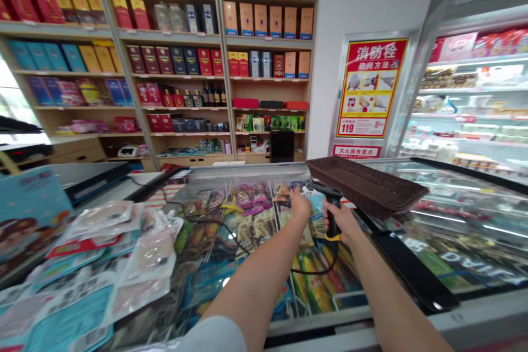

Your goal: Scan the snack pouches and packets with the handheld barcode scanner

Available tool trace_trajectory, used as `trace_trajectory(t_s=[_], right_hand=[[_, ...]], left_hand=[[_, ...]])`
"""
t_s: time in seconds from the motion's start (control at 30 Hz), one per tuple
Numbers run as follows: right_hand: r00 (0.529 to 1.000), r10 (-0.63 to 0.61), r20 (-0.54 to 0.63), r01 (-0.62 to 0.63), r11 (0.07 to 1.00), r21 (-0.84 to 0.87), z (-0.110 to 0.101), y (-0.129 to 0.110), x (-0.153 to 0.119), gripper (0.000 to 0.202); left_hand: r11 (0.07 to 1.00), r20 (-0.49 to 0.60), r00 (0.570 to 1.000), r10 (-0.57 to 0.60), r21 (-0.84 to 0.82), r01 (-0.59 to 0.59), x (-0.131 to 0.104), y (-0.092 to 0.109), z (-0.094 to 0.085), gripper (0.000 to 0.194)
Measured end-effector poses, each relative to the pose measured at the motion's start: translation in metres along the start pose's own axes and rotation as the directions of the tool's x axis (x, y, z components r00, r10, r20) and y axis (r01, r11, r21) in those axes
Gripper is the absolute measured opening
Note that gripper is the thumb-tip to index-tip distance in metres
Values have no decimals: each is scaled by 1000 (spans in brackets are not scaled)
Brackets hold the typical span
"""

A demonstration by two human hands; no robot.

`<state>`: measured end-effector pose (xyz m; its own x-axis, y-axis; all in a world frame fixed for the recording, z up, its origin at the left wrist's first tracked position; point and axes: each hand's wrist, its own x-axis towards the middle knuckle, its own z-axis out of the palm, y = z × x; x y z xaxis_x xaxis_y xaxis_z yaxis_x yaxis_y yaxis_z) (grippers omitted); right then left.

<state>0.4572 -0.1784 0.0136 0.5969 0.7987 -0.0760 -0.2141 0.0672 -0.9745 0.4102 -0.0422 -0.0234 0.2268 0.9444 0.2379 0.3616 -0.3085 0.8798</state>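
My right hand [341,221] is wrapped round the grip of a black barcode scanner [333,203] with a yellow trim, above the glass-topped freezer. Just left of it, my left hand [301,203] is closed on the edge of a white and blue packet [315,202], which lies in front of the scanner's head. From the scanner's base a black cable [315,272] loops leftward across the glass. Beneath the glass are coloured ice cream packs [262,225]. A pile of white and teal packets [78,302] lies at the left.
A brown wicker basket [369,181] sits on the freezer's right part, with a black tray-like strip [414,269] below it. A light-blue box [33,220] stands far left. Shelves of boxes [177,60] line the back wall; a lit refrigerated display [474,93] is at right.
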Motion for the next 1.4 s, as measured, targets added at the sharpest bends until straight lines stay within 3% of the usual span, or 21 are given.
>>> trace_trajectory(t_s=[0.1, 0.23, 0.5, 0.63, 0.83, 0.93, 1.03, 1.13, 1.23, 1.4], right_hand=[[1000, 5, 8, -5, 1000, 2, 2, 2, 3, 37], [998, 15, 68, -15, 1000, 2, 21, 2, -1, 36], [975, 48, 219, -46, 999, -17, 98, 8, -34, 33], [943, 86, 322, -72, 996, -58, 135, 17, -51, 36], [901, 149, 408, -108, 987, -122, 180, 30, -73, 34], [893, 183, 412, -127, 979, -159, 198, 35, -81, 28], [888, 189, 419, -124, 976, -177, 209, 40, -84, 23], [887, 198, 417, -124, 972, -197, 212, 45, -84, 22], [879, 224, 421, -149, 968, -204, 209, 47, -83, 23], [876, 232, 423, -180, 971, -160, 202, 44, -83, 26]], left_hand=[[999, -59, 998, -3, 39, 6, 6, -4, -20, 49], [999, -123, 992, -9, 50, 16, 11, -14, -65, 42], [993, -308, 951, -19, 104, 54, 6, -47, -187, 38], [989, -336, 942, -6, 138, 55, -1, -68, -248, 33], [944, -349, 925, -151, 228, 240, -14, -102, -329, 35], [846, -294, 936, -192, 435, 310, -20, -106, -346, 36], [608, -203, 967, -157, 751, 256, -23, -101, -349, 32], [435, -153, 974, -165, 875, 211, -20, -95, -350, 29], [477, -126, 982, -138, 861, 178, -14, -91, -351, 32], [682, -111, 991, -72, 720, 130, -3, -79, -337, 33]])
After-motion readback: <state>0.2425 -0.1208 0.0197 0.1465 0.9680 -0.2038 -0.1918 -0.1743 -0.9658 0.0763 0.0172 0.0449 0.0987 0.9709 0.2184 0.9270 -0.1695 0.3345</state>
